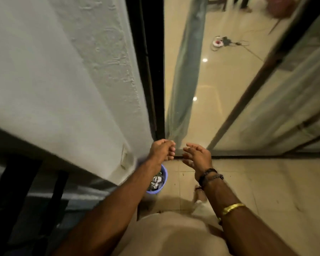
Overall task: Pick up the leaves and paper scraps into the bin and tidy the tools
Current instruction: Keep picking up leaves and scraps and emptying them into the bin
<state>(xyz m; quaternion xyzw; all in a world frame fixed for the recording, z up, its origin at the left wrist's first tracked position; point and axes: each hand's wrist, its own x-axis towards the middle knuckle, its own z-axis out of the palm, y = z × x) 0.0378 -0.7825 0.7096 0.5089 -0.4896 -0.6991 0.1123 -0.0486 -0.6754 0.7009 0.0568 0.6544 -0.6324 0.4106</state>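
Bin: the blue bin stands on the floor at 6 o'clock of my hands, against the wall, with paper scraps inside.
Left hand: the left hand is curled above the bin; I cannot tell whether it holds anything.
Right hand: the right hand is wide and holds nothing I can see.
Risk: I judge that light scraps let go from this height could drift past the rim.
Hidden: my left forearm covers much of the bin; I see no leaves or tools; the edges blur.
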